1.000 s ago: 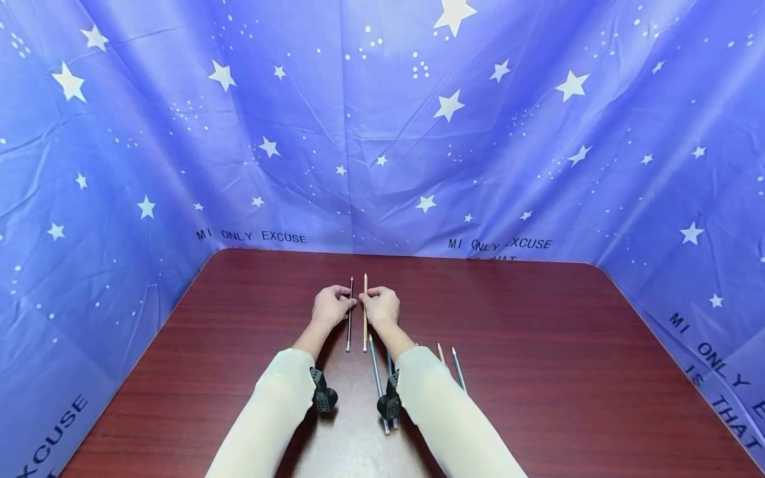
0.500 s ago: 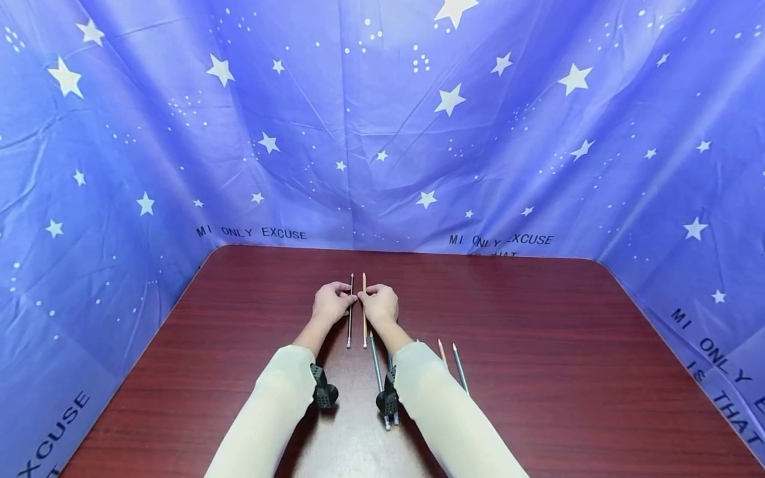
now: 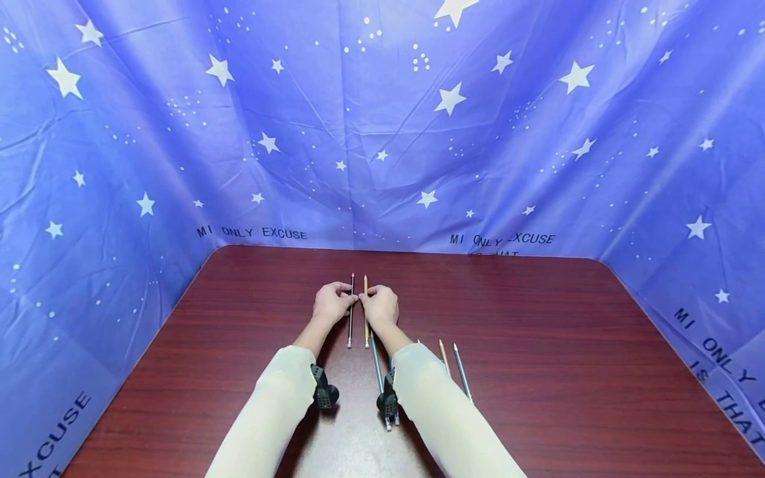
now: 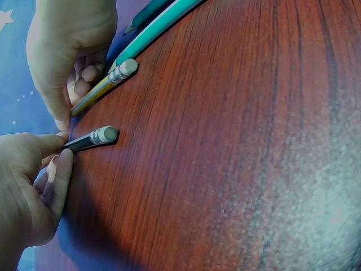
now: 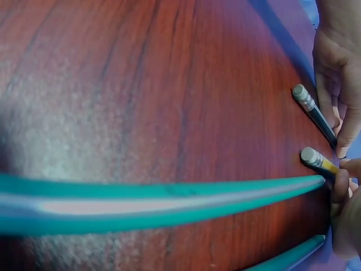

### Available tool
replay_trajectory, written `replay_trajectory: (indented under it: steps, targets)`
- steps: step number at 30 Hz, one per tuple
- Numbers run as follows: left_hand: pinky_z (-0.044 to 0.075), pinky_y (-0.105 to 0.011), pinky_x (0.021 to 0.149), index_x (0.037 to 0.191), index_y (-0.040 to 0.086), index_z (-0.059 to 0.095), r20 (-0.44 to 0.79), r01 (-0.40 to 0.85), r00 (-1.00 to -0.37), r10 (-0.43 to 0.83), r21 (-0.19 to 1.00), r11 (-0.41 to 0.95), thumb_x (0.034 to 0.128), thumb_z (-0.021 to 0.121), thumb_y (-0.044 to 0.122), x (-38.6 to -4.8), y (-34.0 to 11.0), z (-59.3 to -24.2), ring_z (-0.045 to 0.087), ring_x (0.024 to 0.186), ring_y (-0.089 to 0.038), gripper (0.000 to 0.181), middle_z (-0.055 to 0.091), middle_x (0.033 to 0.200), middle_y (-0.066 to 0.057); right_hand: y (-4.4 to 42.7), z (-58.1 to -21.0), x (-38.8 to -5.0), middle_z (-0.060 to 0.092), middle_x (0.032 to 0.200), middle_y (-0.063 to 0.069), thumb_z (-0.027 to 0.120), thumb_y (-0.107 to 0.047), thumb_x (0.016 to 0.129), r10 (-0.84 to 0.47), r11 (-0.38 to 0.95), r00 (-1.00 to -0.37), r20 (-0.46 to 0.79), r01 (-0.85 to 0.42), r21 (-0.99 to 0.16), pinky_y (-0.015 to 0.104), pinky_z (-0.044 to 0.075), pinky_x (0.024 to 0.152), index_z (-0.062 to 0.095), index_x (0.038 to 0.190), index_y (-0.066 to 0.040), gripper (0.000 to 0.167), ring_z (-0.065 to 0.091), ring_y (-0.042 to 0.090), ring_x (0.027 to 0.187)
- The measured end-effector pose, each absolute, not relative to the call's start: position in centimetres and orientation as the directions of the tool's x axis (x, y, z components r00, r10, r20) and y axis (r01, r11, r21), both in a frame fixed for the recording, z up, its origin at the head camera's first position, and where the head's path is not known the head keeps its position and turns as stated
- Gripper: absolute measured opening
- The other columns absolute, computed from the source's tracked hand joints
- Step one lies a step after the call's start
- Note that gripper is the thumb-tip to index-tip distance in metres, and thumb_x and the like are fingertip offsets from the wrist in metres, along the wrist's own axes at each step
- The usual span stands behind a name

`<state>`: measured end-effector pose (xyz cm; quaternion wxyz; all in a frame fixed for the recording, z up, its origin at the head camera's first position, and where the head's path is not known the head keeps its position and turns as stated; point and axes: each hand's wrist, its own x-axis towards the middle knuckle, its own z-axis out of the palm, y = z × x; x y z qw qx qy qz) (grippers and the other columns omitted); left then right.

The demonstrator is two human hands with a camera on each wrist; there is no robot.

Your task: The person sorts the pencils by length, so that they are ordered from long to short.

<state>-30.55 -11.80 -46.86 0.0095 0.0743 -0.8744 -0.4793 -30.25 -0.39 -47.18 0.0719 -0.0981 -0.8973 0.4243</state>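
My left hand (image 3: 333, 304) pinches a black pencil (image 3: 350, 325) between thumb and fingers near the middle of the table. Beside it, my right hand (image 3: 382, 307) pinches a yellow pencil (image 3: 366, 324). Both pencils lie nearly parallel, tips pointing away from me, with a narrow gap between them. Their white erasers face me; in the left wrist view the black pencil's eraser (image 4: 104, 134) and the yellow pencil's eraser (image 4: 128, 66) show clearly. The two thumbs almost meet between the pencils. Just by my right hand lies a green pencil (image 5: 169, 203), its tip near my fingers.
Under my right forearm lie more pencils, partly hidden by the sleeve. To its right, a light-tipped pencil (image 3: 443, 352) and a dark green pencil (image 3: 461, 368) stick out. The dark red wooden table (image 3: 538, 345) ends at a blue star-patterned curtain (image 3: 382, 133).
Both hands stay almost where they were, still pinching the two pencils. The yellow pencil has turned slightly, its upper side looking darker, and its tip sits a touch to the right. The view tilts a little.
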Motion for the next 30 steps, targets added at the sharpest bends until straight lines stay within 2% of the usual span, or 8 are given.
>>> replay_trajectory:
  steps: [12, 25, 30]
  targets:
    - [0.055, -0.020, 0.052, 0.109, 0.007, 0.067, -0.043, -0.111, -0.989, -0.140, 0.841, 0.529, 0.0821, 0.070, 0.017, -30.63, -11.82, -47.03, 0.056, 0.051, -0.004, 0.029, 0.067, 0.083, -0.006, -0.51, -47.50, -30.21, 0.072, 0.085, 0.004, 0.072, -0.023, 0.080, 0.227, 0.662, -0.969, 0.097, 0.081, -0.745, 0.037, 0.055, 0.067, 0.073, 0.093, -0.012, 0.017, 0.067, 0.024, 0.084]
    - [0.055, -0.021, 0.053, 0.110, 0.007, 0.066, -0.047, -0.111, -0.990, -0.132, 0.836, 0.537, 0.0829, 0.069, 0.017, -30.52, -11.59, -46.84, 0.057, 0.050, -0.003, 0.030, 0.068, 0.084, -0.007, -0.01, -47.20, -30.32, 0.072, 0.092, 0.005, 0.073, -0.026, 0.080, 0.221, 0.648, -0.973, 0.060, 0.101, -0.755, 0.036, 0.055, 0.068, 0.073, 0.093, -0.012, 0.019, 0.067, 0.023, 0.086]
    - [0.054, -0.021, 0.054, 0.110, 0.008, 0.067, -0.044, -0.116, -0.989, -0.140, 0.820, 0.560, 0.0825, 0.070, 0.019, -30.57, -11.64, -47.07, 0.060, 0.052, -0.005, 0.030, 0.069, 0.084, -0.007, 0.26, -47.04, -30.32, 0.072, 0.091, 0.004, 0.072, -0.029, 0.080, 0.220, 0.639, -0.975, 0.037, 0.115, -0.761, 0.034, 0.053, 0.064, 0.073, 0.092, -0.014, 0.019, 0.066, 0.023, 0.083]
